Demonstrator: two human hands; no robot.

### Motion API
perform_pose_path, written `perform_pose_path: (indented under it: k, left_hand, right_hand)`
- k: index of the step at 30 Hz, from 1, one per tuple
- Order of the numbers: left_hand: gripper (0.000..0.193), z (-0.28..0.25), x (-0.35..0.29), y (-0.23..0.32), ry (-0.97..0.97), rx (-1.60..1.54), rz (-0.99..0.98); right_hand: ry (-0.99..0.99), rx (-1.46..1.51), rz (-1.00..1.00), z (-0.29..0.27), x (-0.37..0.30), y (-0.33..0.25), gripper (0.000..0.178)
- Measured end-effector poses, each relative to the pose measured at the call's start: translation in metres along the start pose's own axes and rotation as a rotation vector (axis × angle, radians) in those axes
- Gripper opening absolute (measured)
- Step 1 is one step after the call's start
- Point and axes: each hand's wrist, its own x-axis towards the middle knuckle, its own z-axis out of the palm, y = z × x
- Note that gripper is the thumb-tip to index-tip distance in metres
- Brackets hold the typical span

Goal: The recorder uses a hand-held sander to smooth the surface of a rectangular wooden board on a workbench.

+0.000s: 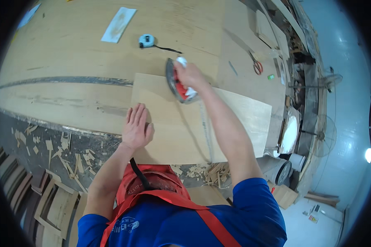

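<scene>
A pale sheet of wood [165, 140] lies across the near side of the workbench. On its left part my left hand [137, 127] rests flat, fingers stretched out and holding nothing. My right hand [189, 76] grips the handle of a red and white clothes iron [179, 86] with a dark grey base. The iron is over the sheet's far edge; I cannot tell whether its base touches the wood. From its rear, a coiled light cord [205, 127] runs over the sheet to the near edge.
Beyond the sheet lie a tape measure [146, 40] with a black strap and a stained white strip [118, 25]. Orange-handled scissors [257, 66] are at the far right. Wood scraps [76, 158] litter the floor at left. Fans [320, 135] stand along the right side.
</scene>
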Motion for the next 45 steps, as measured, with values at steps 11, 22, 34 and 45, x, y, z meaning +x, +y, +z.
perform_pose_path:
  k: [11,22,34,45]
  left_hand:
    - [0.022,-0.058,-0.067,-0.158,0.231,0.225,-0.460]
    - [0.026,-0.056,-0.060,-0.168,0.129,0.281,-0.586]
    - [0.041,-0.054,-0.064,-0.170,0.015,0.277,-0.763]
    - [0.044,-0.057,-0.069,-0.183,0.010,0.406,-0.729]
  right_hand:
    - [0.329,-0.072,-0.241,0.082,-0.008,0.004,0.065]
    - [0.675,0.292,0.682,-0.028,-0.106,0.201,0.069]
    - [-0.145,0.042,-0.162,0.147,-0.150,-0.021,0.056]
    - [0.558,0.371,0.527,-0.019,-0.212,0.289,0.072]
